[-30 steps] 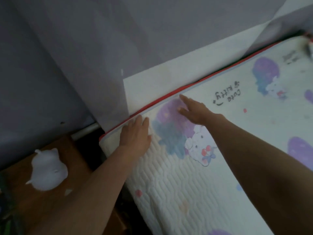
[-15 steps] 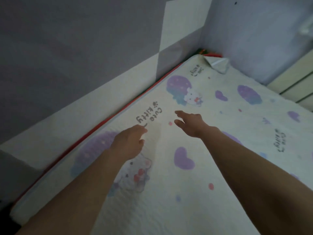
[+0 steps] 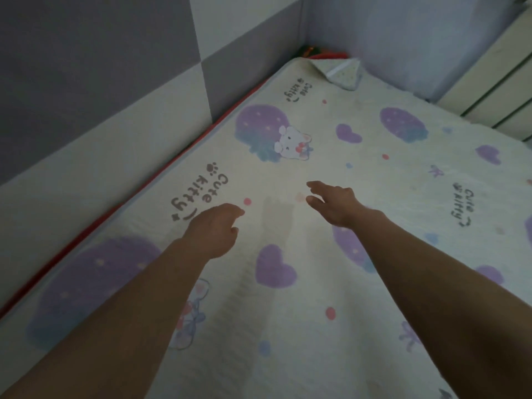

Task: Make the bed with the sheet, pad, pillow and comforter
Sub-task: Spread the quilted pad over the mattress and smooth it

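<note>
Quilted pad (image 3: 305, 335) lies beneath two hands: left hand (image 3: 213, 231), right hand (image 3: 335, 203).

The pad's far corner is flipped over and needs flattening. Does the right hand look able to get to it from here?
Probably not without leaning in: the right hand hovers over the pad, the folded corner far beyond it, though nothing lies between.

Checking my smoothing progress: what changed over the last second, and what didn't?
Both hands left the near corner of the pad: the left hand and right hand now reach toward its far end, holding nothing. The pad stays spread flat; its far corner stays folded over.
</note>
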Demonstrator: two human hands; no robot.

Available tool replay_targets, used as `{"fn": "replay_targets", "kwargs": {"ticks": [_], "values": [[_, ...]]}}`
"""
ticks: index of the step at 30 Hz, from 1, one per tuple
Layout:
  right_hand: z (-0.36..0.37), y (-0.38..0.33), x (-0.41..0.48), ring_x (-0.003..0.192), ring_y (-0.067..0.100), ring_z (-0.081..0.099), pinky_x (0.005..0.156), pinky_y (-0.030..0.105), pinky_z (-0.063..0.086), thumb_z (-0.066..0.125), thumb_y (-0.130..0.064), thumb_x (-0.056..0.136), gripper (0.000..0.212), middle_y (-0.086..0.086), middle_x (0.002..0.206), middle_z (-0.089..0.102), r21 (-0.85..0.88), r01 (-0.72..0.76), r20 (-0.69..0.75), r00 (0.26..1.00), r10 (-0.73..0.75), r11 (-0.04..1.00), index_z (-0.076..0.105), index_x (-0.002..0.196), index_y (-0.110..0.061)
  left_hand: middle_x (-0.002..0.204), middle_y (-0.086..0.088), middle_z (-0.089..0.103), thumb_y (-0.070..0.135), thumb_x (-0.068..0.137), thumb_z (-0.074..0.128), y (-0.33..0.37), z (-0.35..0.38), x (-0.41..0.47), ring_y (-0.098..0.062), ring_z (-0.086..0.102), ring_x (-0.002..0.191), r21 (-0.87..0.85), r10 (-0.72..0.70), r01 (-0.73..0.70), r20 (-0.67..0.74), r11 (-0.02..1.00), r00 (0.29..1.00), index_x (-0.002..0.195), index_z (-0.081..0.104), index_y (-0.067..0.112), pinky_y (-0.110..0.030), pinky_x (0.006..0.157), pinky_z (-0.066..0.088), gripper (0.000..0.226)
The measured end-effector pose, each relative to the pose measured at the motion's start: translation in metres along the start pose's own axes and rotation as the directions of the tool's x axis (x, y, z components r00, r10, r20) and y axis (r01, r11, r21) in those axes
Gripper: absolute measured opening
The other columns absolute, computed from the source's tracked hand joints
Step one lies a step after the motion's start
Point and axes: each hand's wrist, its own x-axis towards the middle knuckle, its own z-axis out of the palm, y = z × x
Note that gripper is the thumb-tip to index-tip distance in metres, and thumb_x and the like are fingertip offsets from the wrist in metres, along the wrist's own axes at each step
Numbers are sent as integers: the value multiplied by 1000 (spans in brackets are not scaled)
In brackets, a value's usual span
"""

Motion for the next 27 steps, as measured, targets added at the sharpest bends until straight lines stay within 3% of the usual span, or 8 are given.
{"fn": "replay_targets", "kwargs": {"ticks": [7,16,22,27], "values": [[6,39,17,129,23,46,106,36,24,35,-42,101,49,-1,143,49,81,-55,10,998,55,995,31,146,-24,143,0,46,13,92,54,21,7,53,-17,44,130,-19,48,-47,14,999,999,135,50,17,-28,110,30,44],[-27,92,52,131,23,44,106,35,23,36,-41,101,48,-1,143,48,144,-168,-9,985,171,975,32,146,-23,142,4,47,22,95,51,71,-9,167,-17,45,128,18,134,-134,42,991,990,138,45,24,-29,105,34,43],[-29,131,145,128,23,46,105,36,26,38,-41,100,47,0,141,50,182,-236,-7,970,241,955,34,144,-24,140,-4,50,19,95,50,62,-8,292,-26,48,125,40,182,-185,81,982,980,137,45,22,-30,101,36,43],[-16,150,241,128,28,47,107,37,30,38,-39,101,49,8,141,50,173,-249,-17,967,256,953,32,146,-21,149,-2,38,19,96,48,32,12,403,-22,37,135,58,229,-238,125,970,965,145,33,23,-30,107,29,52]]}}
